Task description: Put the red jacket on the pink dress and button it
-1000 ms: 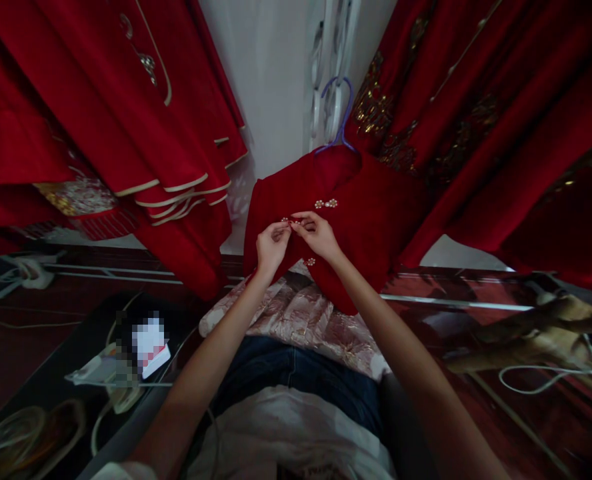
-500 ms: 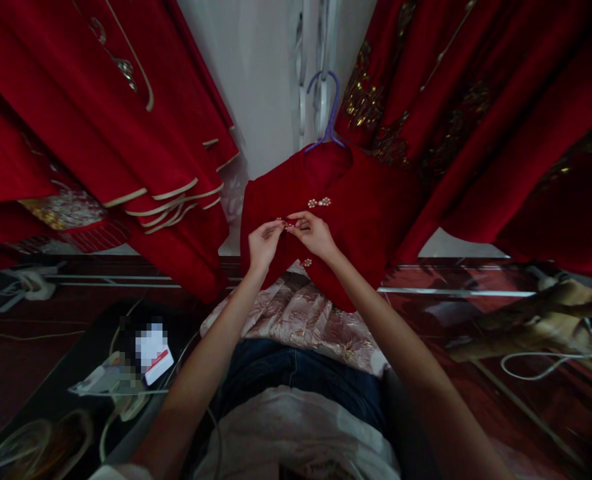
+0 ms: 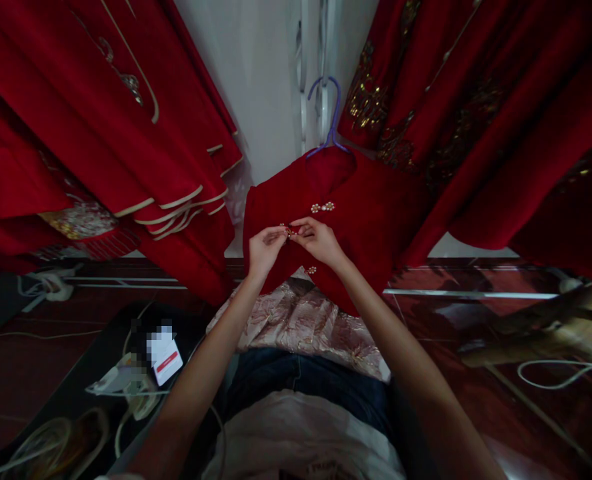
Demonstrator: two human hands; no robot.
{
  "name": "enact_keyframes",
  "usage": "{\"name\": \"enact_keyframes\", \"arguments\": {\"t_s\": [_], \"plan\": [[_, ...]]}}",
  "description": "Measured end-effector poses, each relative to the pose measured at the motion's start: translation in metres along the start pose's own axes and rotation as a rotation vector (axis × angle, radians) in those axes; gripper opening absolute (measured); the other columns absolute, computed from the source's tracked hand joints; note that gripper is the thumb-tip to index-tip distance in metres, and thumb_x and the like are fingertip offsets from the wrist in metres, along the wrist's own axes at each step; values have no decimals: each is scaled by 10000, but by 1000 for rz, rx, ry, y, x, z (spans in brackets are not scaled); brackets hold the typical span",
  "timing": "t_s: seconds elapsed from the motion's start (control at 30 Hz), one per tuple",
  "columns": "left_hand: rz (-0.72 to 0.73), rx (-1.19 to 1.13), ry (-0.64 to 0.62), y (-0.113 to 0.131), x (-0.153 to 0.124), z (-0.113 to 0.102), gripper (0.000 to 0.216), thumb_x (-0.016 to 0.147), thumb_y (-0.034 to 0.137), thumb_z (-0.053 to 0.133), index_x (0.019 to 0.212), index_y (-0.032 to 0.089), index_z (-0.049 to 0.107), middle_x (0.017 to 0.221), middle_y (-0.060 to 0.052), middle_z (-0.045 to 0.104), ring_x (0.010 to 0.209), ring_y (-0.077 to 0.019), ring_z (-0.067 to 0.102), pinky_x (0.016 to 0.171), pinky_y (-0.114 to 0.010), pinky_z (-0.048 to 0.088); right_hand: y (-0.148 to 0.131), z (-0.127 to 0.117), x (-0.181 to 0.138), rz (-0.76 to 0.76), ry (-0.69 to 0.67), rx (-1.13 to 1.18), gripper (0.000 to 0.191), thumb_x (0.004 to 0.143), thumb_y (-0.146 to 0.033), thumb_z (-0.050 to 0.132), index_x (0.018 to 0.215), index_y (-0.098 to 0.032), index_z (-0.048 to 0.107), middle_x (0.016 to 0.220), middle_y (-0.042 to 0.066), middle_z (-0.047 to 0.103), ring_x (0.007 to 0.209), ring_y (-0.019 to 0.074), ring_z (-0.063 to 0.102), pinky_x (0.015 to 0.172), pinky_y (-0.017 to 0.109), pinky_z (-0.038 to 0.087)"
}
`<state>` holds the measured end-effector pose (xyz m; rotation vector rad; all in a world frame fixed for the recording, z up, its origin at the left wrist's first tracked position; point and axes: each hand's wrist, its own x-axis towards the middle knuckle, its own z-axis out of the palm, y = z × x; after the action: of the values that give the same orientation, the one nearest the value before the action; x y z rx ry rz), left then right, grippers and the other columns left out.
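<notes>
A red garment on a purple hanger lies spread in front of me, over quilted pinkish satin on my lap. At the middle of its front opening, my left hand pinches a small beaded clasp. From the other side, my right hand pinches at this same clasp, fingertips close to the left ones. Fingers partly hide it, so I cannot tell whether its halves are joined. Above sits a joined flower-shaped clasp; below, a similar beaded flower shows at the front edge.
Red gowns with pale trim hang at left, and gold-embroidered red ones at right. A lit phone rests among cables on a dark surface to the left. Brown material with a white cord lies at right on the reddish floor.
The view has shifted slightly, so most things appear a little lower and to the right. Both hands stay at the middle clasp, with small finger movements.
</notes>
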<state>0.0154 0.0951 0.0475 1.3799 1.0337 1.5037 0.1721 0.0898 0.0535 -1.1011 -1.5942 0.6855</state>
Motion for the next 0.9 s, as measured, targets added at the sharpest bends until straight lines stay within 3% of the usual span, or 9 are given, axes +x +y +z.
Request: {"name": "enact_keyframes", "arguments": {"t_s": [0.3,0.57,0.7,0.9], "plan": [[53,86,-15,18,-6,4,159,728,273,685,823,149,714,871,-67,746,810,-164,698,819,-311,555,-17,-9,-11,3,-67,134,277,786,-308,654,1039,-196,641,775,1,630,716,121,618,690,261,526],[95,123,-38,30,-17,-1,135,753,258,651,812,157,720,856,-66,749,797,-171,706,795,-299,564,-25,-14,-18,-37,-57,96,305,798,-298,646,1085,-193,636,787,8,613,707,118,599,645,241,520],[101,172,-58,29,-19,-7,179,716,246,699,869,155,725,880,-73,748,793,-168,705,804,-309,568,-24,-12,-16,-45,-58,100,310,800,-292,640,1095,-199,640,791,7,617,714,117,603,655,240,522],[28,68,-53,18,-12,-7,189,660,237,741,823,143,724,847,-71,749,763,-157,698,792,-303,565,-16,-5,-8,-44,-17,50,306,795,-274,635,1083,-171,648,795,19,622,701,118,603,650,246,524]]}}
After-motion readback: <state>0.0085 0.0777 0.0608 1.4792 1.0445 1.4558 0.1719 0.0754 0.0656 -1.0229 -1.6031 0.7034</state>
